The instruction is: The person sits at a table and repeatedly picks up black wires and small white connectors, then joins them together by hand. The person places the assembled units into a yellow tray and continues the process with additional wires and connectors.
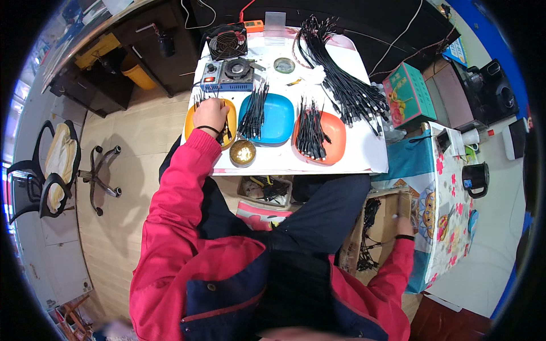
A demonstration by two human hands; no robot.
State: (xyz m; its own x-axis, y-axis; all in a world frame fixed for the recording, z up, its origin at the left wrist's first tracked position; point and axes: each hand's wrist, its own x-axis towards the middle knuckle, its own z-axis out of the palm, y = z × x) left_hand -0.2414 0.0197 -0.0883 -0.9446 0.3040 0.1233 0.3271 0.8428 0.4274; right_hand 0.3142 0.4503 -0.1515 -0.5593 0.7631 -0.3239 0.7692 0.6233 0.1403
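Observation:
At the table's left side my left hand (pixel 210 115) is closed over a yellow plate (pixel 231 108). Thin black cables (pixel 226 134) show on both sides of its fingers; which of them it grips is partly hidden. My right hand (pixel 402 225) reaches down at the inner side of a cardboard box (pixel 387 216) by my right leg; its fingers are too small and unclear to make out. Bundles of short black cables lie on a blue plate (pixel 278 119) and an orange plate (pixel 336 136). A small round tin (pixel 243 153) with something shiny inside stands in front of the blue plate.
A large bundle of black cables (pixel 347 79) spreads over the table's far right. Behind the yellow plate stand a blue control box (pixel 227 77) and a black fan (pixel 226 42). A green carton (pixel 409 94) and a cloth-covered side table (pixel 443 210) stand to the right, an office chair (pixel 57 165) left.

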